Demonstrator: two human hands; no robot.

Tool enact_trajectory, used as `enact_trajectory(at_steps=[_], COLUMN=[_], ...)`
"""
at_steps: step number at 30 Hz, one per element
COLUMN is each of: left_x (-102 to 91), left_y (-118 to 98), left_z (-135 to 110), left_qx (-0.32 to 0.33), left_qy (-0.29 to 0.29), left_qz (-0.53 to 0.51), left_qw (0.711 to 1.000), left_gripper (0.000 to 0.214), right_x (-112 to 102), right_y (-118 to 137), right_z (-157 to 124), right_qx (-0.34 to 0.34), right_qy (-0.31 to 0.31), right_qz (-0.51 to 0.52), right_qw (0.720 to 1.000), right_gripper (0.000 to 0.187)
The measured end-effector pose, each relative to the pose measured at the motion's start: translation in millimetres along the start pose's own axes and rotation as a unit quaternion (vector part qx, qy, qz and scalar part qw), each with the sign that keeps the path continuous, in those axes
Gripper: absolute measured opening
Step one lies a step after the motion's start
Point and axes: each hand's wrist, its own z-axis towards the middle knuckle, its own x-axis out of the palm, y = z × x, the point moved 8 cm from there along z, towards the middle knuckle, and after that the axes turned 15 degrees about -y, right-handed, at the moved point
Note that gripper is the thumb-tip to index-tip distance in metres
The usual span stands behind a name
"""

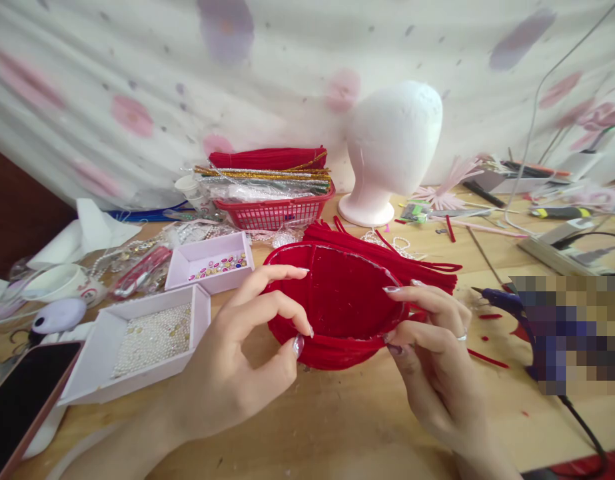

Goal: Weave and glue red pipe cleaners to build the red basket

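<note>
A red, velvety cap-like piece [350, 353] is held above the table with its hollow inside facing me. Thin whitish lines run along its rim, and a red strip crosses the opening left of its middle. My left hand [247, 347] pinches the near rim between thumb and fingertip, with another finger reaching over the left side. At the right end of the rim, my right hand [437, 360] grips the edge between thumb and fingers; a ring is on one finger. Red chenille stems [417, 263] lie in a bundle just behind the piece.
A white foam head [394, 140] stands behind, beside a red basket [272, 215] of stems. Left are a tray of gems [212, 265], a tray of pearl beads [152, 340] and a phone [30, 400]. On the right lies a blue glue gun [507, 301], partly pixelated, with a cord.
</note>
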Motion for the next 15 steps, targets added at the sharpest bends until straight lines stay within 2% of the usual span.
enact_trajectory(at_steps=[10,15], left_x=[-1.4,-1.9], left_y=[1.7,-1.2], left_z=[1.0,2.6], left_qx=[0.002,0.029], left_qy=[0.012,0.012], left_qz=[0.003,0.006], left_qw=[1.0,0.999], left_gripper=[0.016,0.017], right_x=[-1.5,-0.8], right_y=[-0.1,0.2], right_z=[0.2,0.1], right_qx=[0.0,-0.006], right_qy=[-0.006,-0.009], right_qz=[-0.002,0.005], right_qw=[1.0,1.0], right_gripper=[0.024,0.025])
